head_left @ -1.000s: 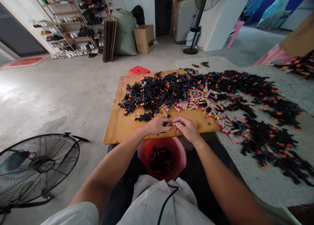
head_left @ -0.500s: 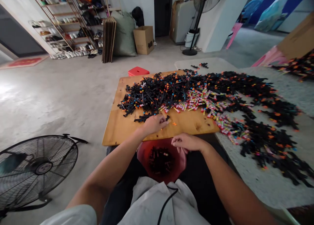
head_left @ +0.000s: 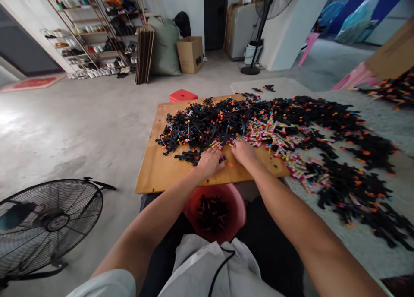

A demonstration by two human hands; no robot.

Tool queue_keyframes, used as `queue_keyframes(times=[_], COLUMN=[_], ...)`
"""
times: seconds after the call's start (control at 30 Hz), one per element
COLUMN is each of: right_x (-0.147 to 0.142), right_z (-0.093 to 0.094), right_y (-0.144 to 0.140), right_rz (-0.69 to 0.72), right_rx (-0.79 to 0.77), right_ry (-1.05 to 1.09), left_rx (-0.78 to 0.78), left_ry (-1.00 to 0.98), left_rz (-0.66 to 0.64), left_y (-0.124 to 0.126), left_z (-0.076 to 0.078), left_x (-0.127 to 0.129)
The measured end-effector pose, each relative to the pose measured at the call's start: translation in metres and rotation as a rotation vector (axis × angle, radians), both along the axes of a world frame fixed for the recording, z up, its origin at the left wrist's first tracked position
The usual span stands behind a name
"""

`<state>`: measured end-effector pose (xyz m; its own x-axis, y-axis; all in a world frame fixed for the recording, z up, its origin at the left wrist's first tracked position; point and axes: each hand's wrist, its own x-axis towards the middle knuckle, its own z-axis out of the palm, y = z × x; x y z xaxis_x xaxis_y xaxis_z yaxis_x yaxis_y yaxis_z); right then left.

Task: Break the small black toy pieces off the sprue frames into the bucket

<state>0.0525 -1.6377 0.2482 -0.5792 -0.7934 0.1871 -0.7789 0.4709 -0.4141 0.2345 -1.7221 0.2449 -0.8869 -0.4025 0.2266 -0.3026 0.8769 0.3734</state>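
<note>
Both hands are now out on the light wooden desk at the centre of the frame. Half a second ago the right hand hung low over the round red plastic bowl at lower centre. A second ago both hands were pinched together over a small piece at the desk's near edge. So the right hand has come up and forward from the bowl to the near edge of the heap, which reads as one piece finished and dropped, and a fresh one being fetched.

The right hand lies palm down with its fingers curled into the strip of small pink and multicoloured tube-like pieces just right of centre. Whether it has gripped one I cannot tell, since the fingertips are hidden.

The left hand has hardly shifted. It rests palm down, fingers loosely spread, on the loose black plastic parts with orange and blue tips that fill the upper middle of the frame. I cannot tell if it holds anything.

The bowl, between the knees below the desk's edge, holds a dark cluster of black pieces. A single small orange bit lies on bare wood between the two hands.

A black floor fan stands at lower left.
</note>
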Motion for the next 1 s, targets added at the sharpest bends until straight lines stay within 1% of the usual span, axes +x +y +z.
queue_keyframes(times=[0.07,0.2,0.27,0.33,0.47,0.6,0.7,0.8,0.9,1.0], right_x=[0.005,0.024,0.035,0.043,0.048,0.043,0.042,0.042,0.043,0.044], right_z=[-0.004,-0.016,-0.02,-0.022,-0.02,-0.018,-0.017,-0.014,-0.007,0.001], right_y=[0.005,0.025,0.035,0.042,0.05,0.058,0.063,0.068,0.071,0.076], right_rz=[0.015,0.143,0.195,0.22,0.238,0.249,0.252,0.252,0.278,0.319], right_rx=[-0.109,-0.408,-0.474,-0.502,-0.54,-0.49,-0.452,-0.449,-0.42,-0.365], right_ry=[-0.215,-0.799,-0.952,-1.018,-1.053,-0.952,-0.875,-0.847,-0.799,-0.714], left_rx=[0.082,0.245,0.29,0.322,0.349,0.335,0.308,0.266,0.209,0.162], left_ry=[0.086,0.263,0.331,0.362,0.323,0.288,0.277,0.253,0.21,0.157], left_rz=[-0.049,-0.132,-0.144,-0.156,-0.184,-0.189,-0.207,-0.272,-0.341,-0.358], left_y=[-0.001,0.0,0.001,0.001,0.002,0.004,0.004,0.001,0.0,0.001], left_z=[-0.005,-0.017,-0.021,-0.021,-0.016,-0.007,-0.002,0.001,0.004,0.007], left_x=[0.005,0.011,0.011,0.011,0.013,0.016,0.017,0.019,0.022,0.026])
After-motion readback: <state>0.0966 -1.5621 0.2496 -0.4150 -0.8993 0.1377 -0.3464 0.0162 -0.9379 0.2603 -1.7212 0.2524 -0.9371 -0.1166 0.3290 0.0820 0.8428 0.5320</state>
